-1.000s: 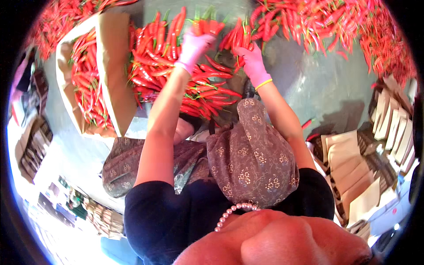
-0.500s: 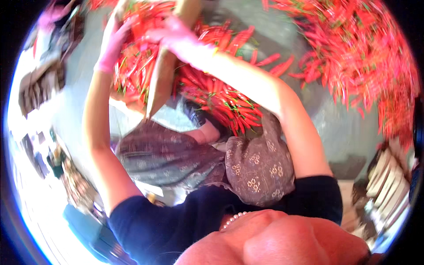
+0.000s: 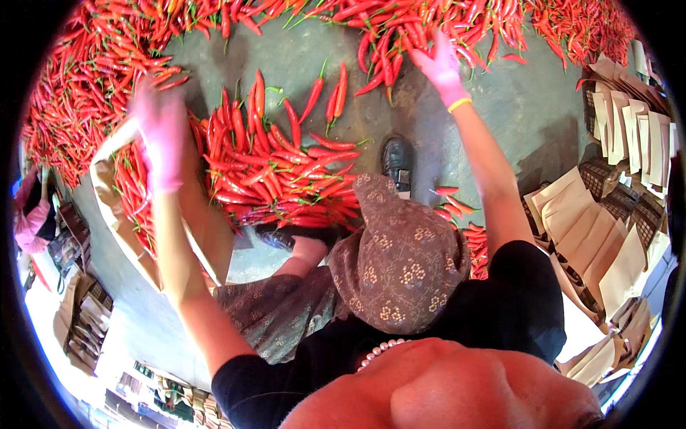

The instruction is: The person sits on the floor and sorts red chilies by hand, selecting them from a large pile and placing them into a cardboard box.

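My left hand (image 3: 158, 139), in a pink glove, is over a brown paper bag (image 3: 209, 222) at the left; motion smears its fingers. Red chillies (image 3: 132, 189) show inside the bag's open side. At the far right, my right hand (image 3: 439, 68) wears a matching glove with a yellow band at the wrist. Its fingers are spread at the near edge of a large chilli pile (image 3: 400, 36), and I see nothing held in them. A smaller heap of chillies (image 3: 279, 179) lies between the bag and my shoe.
Another broad chilli pile (image 3: 86, 93) covers the floor at the far left. Brown paper bags (image 3: 586, 222) stand in baskets along the right. My black shoes (image 3: 397, 161) and a few loose chillies (image 3: 454, 205) are close to my knees. Another person (image 3: 36, 214) is at the left edge.
Both hands were together at the bag. My right hand has moved away to the far pile on the right, while my left stays by the bag. The whole view has turned.
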Demonstrator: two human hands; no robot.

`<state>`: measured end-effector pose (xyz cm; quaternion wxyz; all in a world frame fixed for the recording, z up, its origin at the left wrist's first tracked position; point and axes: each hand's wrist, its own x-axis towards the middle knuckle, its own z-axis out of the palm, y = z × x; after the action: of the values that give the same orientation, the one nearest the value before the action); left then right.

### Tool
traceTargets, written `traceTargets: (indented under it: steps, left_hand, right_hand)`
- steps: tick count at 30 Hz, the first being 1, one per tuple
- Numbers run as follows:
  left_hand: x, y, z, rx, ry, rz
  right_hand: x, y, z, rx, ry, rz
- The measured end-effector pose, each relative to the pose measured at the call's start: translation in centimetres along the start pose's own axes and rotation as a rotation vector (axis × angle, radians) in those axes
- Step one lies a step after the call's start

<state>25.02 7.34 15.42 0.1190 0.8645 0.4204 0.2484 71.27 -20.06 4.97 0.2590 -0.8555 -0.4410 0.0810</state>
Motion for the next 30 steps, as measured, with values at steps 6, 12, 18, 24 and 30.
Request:
traceTargets:
  steps: [6,12,18,24,30]
  left_hand:
    - [7.4,14.1,26.1,0.16,-0.169,0.086]
    - [2.9,17.5,27.0,-0.477,-0.562,-0.455]
    - [-5.0,10.9,22.6,-0.98,-0.492,-0.804]
    - [-10.1,5.5,20.4,-1.004,-0.15,-0.846]
    - [-11.7,4.4,19.8,-0.983,-0.132,-0.887]
  right_hand:
    - [4.5,-8.6,6.3,-0.387,-0.108,0.144]
    - [0.9,-6.5,8.2,-0.033,-0.219,0.219]
    - [-0.8,-8.2,5.7,-0.289,-0.528,-0.047]
    - [-1.0,-5.0,6.8,-0.233,-0.2,0.097]
    - [-0.7,-1.6,6.7,0.106,-0.193,0.062]
